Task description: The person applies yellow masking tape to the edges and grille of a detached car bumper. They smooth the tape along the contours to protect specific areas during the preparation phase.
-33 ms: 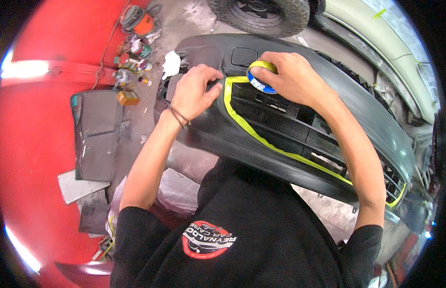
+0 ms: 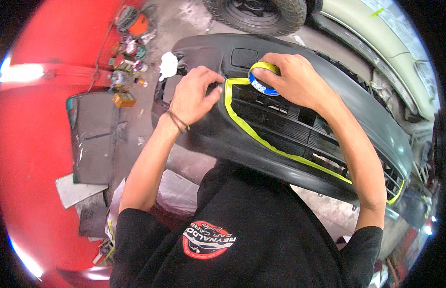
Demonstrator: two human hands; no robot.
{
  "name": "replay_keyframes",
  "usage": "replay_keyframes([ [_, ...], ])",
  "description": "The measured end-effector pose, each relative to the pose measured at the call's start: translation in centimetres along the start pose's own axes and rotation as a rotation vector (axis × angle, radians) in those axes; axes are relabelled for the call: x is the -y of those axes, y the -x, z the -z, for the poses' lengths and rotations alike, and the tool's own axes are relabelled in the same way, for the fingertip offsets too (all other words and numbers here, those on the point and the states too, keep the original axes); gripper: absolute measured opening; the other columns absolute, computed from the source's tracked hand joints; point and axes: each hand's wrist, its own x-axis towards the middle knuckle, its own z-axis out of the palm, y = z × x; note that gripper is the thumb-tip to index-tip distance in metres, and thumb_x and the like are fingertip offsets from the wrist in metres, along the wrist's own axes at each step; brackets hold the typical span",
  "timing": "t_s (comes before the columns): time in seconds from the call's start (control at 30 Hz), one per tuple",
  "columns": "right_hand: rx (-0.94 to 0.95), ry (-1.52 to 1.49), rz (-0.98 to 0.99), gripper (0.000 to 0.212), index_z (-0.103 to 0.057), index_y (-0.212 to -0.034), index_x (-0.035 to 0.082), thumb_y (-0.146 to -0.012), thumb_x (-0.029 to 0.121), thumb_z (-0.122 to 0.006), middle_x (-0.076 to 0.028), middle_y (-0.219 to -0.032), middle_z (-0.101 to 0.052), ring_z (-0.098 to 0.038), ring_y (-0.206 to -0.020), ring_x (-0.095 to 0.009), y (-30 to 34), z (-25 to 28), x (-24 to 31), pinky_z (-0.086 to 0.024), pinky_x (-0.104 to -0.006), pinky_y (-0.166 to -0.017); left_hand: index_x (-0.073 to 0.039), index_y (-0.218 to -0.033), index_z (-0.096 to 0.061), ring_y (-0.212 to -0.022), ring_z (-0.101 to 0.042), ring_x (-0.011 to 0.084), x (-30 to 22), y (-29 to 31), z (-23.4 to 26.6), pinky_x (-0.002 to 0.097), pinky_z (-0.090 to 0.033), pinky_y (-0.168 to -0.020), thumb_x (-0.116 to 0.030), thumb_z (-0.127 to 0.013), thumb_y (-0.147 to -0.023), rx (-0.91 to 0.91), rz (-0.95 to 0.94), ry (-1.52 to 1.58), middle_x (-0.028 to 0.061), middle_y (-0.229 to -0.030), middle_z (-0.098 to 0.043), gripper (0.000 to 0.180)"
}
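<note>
A black car bumper [image 2: 194, 139] lies in front of me, with yellow-green masking tape [image 2: 254, 135] along the edge of its grille opening. My right hand [image 2: 297, 79] grips a roll of masking tape [image 2: 265, 89], blue and white inside its core, at the opening's far edge. From the roll, a short strip runs left to the taped corner. My left hand [image 2: 196, 93] is beside that corner, thumb and forefinger apart and nothing seen between them. Its forefinger tip is close to the tape; whether it touches I cannot tell.
A red car panel [image 2: 31, 129] fills the left side. Bottles, cans and an orange-and-black bucket [image 2: 136, 24] stand beside it, near a dark flat panel [image 2: 95, 139]. Beyond the bumper are a large tyre [image 2: 261, 19] and a pale car body [image 2: 376, 29]. Crumpled white paper [image 2: 168, 65] sits at the bumper's left end.
The view has shifted slightly, so the floor items at the left sit a little further left. Both hands keep nearly the same places on the bumper.
</note>
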Motion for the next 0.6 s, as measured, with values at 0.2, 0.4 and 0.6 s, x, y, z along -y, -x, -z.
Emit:
replay_keyframes([
  [0.2, 0.093, -0.019, -0.186, 0.038, -0.078, -0.114, 0.002, -0.110, 0.039, -0.071, -0.024, -0.088, -0.075, -0.075, -0.084, -0.044, 1.0, 1.3, 2.5, -0.056, -0.0510, -0.076, -0.005, -0.129, -0.078, -0.113, -0.066, 0.0365, -0.9, 0.6, 0.4, 0.0503, -0.053, -0.098, -0.014, -0.075, -0.094, 0.025, -0.140, 0.037, 0.0138, -0.119, -0.066, 0.036],
  [0.4, 0.071, -0.017, -0.285, 0.036, -0.079, -0.116, 0.002, -0.109, 0.037, -0.076, -0.020, -0.084, -0.075, -0.071, -0.071, -0.034, 1.5, 0.7, 5.2, -0.054, -0.0452, -0.068, 0.000, -0.135, -0.075, -0.111, -0.065, 0.0340, -3.0, 0.5, -0.1, 0.0487, -0.053, -0.090, -0.012, -0.073, -0.092, 0.082, -0.071, -0.108, 0.0134, -0.113, -0.062, 0.044],
  [0.6, 0.012, -0.014, -0.300, 0.038, -0.080, -0.116, 0.002, -0.109, 0.039, -0.076, -0.018, -0.081, -0.074, -0.071, -0.068, -0.033, 2.0, 0.0, 6.3, -0.055, -0.0445, -0.066, 0.000, -0.133, -0.076, -0.112, -0.066, 0.0346, -3.4, -0.6, -0.5, 0.0493, -0.054, -0.090, -0.012, -0.073, -0.094, 0.093, -0.022, -0.100, 0.0141, -0.113, -0.063, 0.041],
])
